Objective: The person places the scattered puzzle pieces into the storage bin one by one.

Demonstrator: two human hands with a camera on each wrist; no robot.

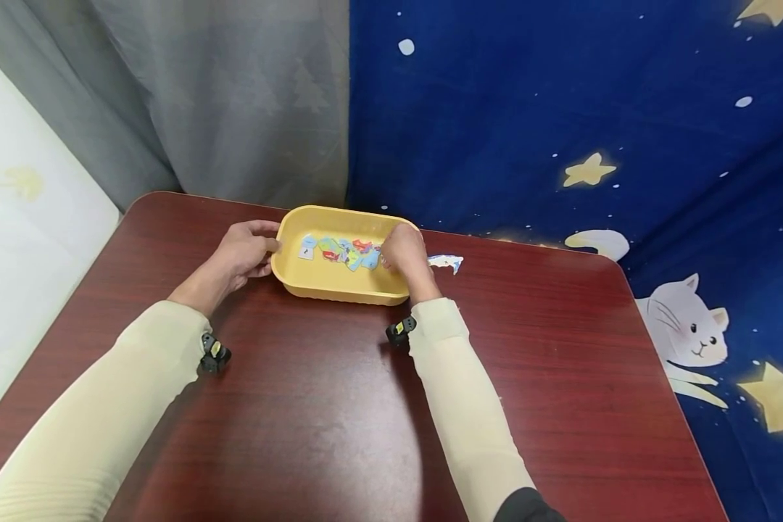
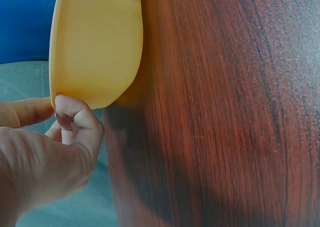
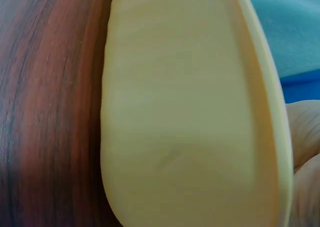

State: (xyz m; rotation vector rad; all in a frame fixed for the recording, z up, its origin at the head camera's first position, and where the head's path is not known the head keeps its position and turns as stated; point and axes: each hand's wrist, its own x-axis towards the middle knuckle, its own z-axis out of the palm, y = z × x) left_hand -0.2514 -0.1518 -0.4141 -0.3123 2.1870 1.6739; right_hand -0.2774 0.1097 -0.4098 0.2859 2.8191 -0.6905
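Observation:
A yellow plastic tub (image 1: 326, 284) stands near the back edge of the table, with several colourful flat cutout pieces (image 1: 352, 254) lying in it. My left hand (image 1: 243, 252) pinches the tub's left end at the rim; in the left wrist view thumb and finger meet on that rim (image 2: 53, 82). Over the tub's right end, my right hand (image 1: 404, 250) reaches down inside, its fingertips close to the pieces. Whether it holds one of them I cannot tell. In the right wrist view the tub wall (image 3: 185, 112) covers most of that hand.
On the dark red wooden table (image 1: 313, 406), just right of the tub, lies a white and blue cutout piece (image 1: 446, 261). Behind the table hang a grey curtain (image 1: 235, 109) and a blue curtain (image 1: 528, 109) with stars and a cat.

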